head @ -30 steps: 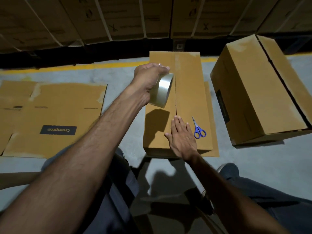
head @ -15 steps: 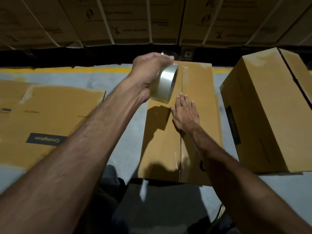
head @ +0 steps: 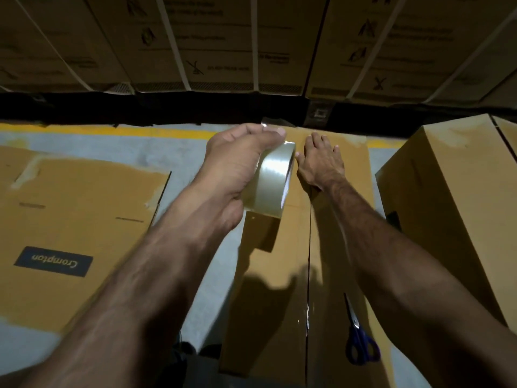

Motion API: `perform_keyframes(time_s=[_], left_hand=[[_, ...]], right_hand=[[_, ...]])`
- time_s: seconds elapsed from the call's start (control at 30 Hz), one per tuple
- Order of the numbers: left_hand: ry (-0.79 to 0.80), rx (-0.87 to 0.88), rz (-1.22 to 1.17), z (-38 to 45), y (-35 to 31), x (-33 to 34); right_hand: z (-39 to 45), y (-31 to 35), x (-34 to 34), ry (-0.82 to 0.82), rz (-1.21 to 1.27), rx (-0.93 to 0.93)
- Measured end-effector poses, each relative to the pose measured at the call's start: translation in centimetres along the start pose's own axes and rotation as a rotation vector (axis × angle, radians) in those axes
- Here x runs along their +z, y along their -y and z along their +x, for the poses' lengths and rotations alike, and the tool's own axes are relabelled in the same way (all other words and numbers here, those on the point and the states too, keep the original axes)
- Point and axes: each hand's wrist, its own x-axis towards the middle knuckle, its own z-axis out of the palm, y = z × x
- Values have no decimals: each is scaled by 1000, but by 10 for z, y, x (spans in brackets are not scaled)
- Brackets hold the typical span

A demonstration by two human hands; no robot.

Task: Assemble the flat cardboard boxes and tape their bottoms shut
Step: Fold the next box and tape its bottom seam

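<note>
An assembled cardboard box [head: 282, 275] lies in front of me with its two bottom flaps meeting along a centre seam. My left hand [head: 237, 161] grips a roll of clear tape [head: 272, 182] held above the far half of the box, left of the seam. My right hand [head: 320, 161] lies flat with straight fingers on the box near its far end, pressing along the seam. Glossy tape shows on the seam at the near end. Blue-handled scissors [head: 359, 340] lie on the box's right flap near me.
A flat unfolded carton [head: 70, 219] marked "Crompton" lies on the grey floor at left. A taller assembled box [head: 453, 208] stands at right. Strapped stacked cartons [head: 223, 43] form a wall behind a yellow floor line [head: 134, 132].
My right hand has slid along the seam from the near end to the far end of the box. My left hand has carried the tape roll forward with it.
</note>
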Motion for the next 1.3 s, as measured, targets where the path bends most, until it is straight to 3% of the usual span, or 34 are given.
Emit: perform_keyframes(time_s=[0.2, 0.53, 0.77, 1.03, 1.3], left_hand=[[-32, -36, -52, 7, 3, 14], [29, -26, 47, 5, 5, 8], [4, -50, 25, 6, 2, 5], [-13, -23, -22, 1, -4, 4], [26, -2, 61, -22, -12, 15]], right_hand=[[34, 1, -21, -4, -25, 4], [72, -15, -36, 254, 36, 155], [48, -37, -29, 205, -67, 207], [-61, -38, 8, 0, 9, 229], [-264, 44, 49, 109, -3, 162]])
